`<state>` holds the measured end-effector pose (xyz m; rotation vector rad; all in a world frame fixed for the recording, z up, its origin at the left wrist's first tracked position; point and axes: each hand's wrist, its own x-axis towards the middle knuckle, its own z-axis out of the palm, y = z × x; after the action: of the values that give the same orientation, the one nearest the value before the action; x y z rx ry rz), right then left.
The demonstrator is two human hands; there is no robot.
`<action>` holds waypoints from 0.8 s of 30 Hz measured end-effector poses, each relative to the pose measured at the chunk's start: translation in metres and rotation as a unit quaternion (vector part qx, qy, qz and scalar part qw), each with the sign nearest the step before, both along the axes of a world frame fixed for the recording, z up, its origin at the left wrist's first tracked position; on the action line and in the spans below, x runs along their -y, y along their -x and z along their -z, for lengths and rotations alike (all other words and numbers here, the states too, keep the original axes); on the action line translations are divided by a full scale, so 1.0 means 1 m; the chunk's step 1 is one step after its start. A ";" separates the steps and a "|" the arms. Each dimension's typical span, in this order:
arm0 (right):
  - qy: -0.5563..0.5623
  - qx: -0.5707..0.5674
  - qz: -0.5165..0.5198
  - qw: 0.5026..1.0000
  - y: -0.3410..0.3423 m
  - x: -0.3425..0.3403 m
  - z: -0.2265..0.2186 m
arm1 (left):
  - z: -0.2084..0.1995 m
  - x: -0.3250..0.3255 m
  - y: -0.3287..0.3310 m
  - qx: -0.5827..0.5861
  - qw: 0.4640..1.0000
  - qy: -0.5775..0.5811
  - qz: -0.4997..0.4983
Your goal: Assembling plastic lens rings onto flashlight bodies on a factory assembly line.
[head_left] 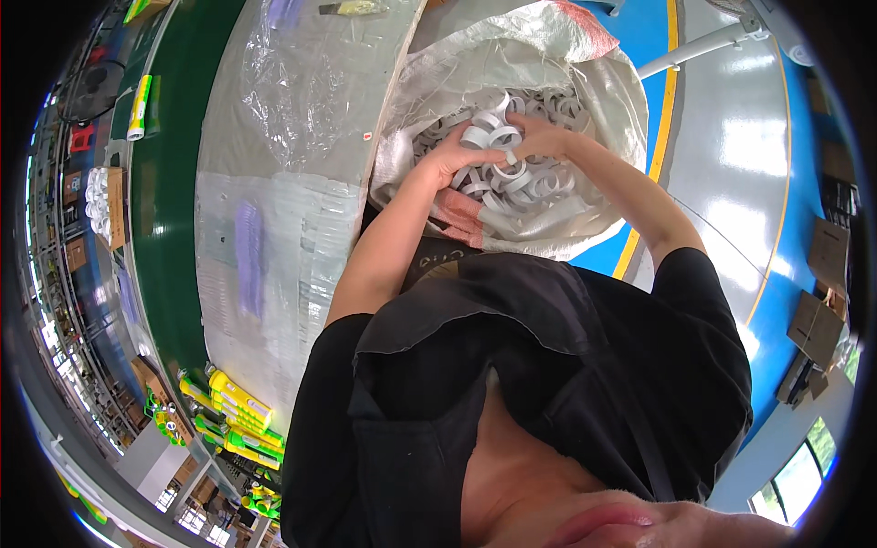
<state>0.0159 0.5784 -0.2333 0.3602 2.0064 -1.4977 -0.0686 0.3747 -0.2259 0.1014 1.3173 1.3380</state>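
Both my hands reach into a large white woven sack filled with loose white rings, which look like plastic. My left hand curls round the left side of a small bunch of white rings, its thumb stretched across beneath them. From the other side, my right hand closes on the same bunch, its fingers partly hidden by the rings and its own back. The bunch sits between my two hands, just above the pile.
Left of the sack stands a work table covered in clear plastic, with a purple strip on it. Past it runs a green conveyor belt. Yellow-green tubes lie at the lower left. A white metal pole rises at the right.
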 end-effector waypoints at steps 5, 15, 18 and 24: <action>0.105 -0.001 0.054 0.993 -0.002 0.009 -0.043 | -0.009 0.000 -0.002 -0.041 0.998 -0.052 -0.017; 0.047 0.001 0.037 0.998 -0.007 0.001 -0.120 | -0.066 -0.011 -0.009 -0.023 0.995 -0.076 -0.068; 0.051 -0.001 0.047 0.998 -0.016 -0.003 -0.148 | -0.089 -0.016 -0.013 -0.012 0.994 -0.095 -0.049; -0.019 -0.115 0.014 0.993 -0.001 0.018 -0.228 | -0.162 0.005 -0.003 -0.077 0.980 -0.168 -0.071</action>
<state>0.0167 0.5608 -0.0050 0.2397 2.2180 -1.5814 -0.0653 0.3699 -0.0634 0.3555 1.2320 1.6963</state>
